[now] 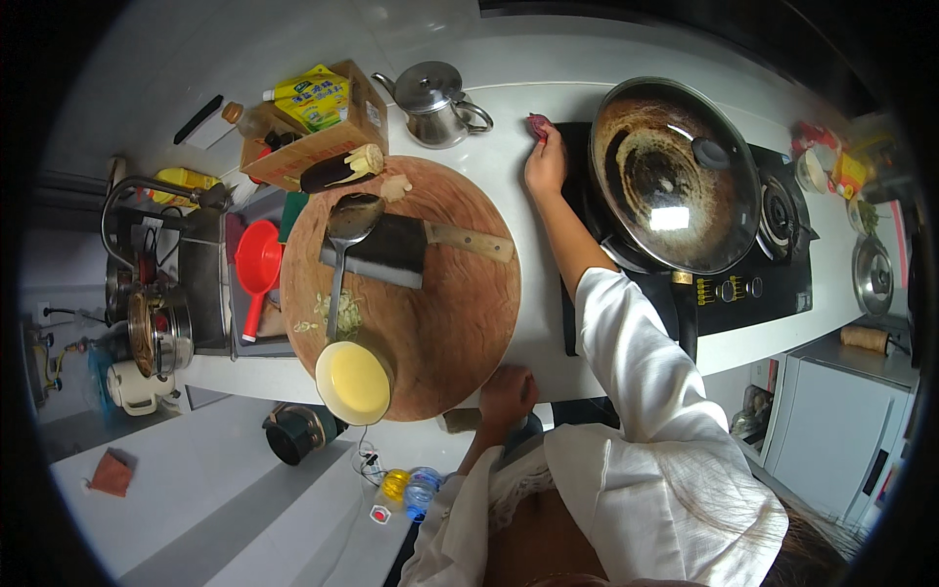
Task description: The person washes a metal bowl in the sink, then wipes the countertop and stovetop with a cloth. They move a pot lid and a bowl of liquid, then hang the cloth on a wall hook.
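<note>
My right hand (547, 165) is stretched forward to the back of the counter, left of the gas hob. Its fingers are closed on a small crumpled red cloth (539, 125). My left hand (508, 395) rests curled at the counter's front edge, beside the round wooden chopping board (462, 315). On that board lie a cleaver (389, 246), a metal cooking spoon (357, 218), chopped pale pieces (345, 314) and a partly peeled eggplant (334, 172). A bowl of yellow liquid (358, 383) sits at the board's near edge.
A wok under a glass lid (671, 183) stands on the black gas hob (638, 312), its handle towards me. Behind the board are a steel kettle (433, 106) and a cardboard box (367, 110). Left of it, a red ladle (258, 257) lies by the sink (205, 257).
</note>
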A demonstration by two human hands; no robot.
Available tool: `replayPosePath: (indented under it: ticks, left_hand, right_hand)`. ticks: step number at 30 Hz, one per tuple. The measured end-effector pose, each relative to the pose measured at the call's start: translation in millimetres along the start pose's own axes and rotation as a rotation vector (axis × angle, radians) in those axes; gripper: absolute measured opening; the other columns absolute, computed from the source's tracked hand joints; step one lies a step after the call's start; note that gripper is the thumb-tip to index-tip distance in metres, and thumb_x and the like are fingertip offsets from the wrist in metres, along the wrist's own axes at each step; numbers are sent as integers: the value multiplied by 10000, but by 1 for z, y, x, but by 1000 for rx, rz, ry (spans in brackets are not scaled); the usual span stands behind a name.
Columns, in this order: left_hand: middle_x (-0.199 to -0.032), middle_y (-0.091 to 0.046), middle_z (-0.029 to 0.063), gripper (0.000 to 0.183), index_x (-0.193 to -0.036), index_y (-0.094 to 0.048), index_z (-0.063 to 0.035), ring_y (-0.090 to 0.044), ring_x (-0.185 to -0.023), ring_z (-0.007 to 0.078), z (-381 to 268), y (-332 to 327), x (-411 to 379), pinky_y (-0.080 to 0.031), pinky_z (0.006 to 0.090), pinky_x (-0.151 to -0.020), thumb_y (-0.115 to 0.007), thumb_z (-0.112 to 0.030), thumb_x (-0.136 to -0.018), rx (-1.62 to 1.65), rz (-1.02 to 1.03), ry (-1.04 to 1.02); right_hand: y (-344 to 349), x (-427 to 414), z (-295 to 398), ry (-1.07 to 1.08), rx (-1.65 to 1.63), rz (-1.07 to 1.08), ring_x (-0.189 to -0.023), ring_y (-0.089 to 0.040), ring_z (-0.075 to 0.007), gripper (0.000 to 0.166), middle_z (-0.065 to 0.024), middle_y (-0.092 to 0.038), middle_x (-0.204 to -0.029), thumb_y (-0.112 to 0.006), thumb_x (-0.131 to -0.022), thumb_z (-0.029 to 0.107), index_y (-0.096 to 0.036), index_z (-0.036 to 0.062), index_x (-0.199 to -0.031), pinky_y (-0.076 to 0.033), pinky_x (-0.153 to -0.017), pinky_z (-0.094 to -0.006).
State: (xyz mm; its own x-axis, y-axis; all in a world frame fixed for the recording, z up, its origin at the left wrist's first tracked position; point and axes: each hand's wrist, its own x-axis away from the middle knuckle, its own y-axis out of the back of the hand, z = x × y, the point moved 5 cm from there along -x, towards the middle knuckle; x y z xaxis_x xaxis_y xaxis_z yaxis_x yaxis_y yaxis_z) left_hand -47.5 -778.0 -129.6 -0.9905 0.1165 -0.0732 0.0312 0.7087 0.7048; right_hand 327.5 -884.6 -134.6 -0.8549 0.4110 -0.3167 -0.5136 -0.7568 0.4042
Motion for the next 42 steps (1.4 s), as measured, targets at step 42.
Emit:
replayPosePath:
  ticks: [42]
  left_hand:
    - [-1152,-562,150,359,-1196,-521,-54,-525,-1085,339,-100,62,-116,-443,402,-898,-462,-11,-845,-53,-87,-46]
  right_hand:
    - [75,133,29,437,649,628,-1257,-417,-163,437,-3,-467,-1367,-458,-882,220,-491,160,-1313,-314,-998,-364]
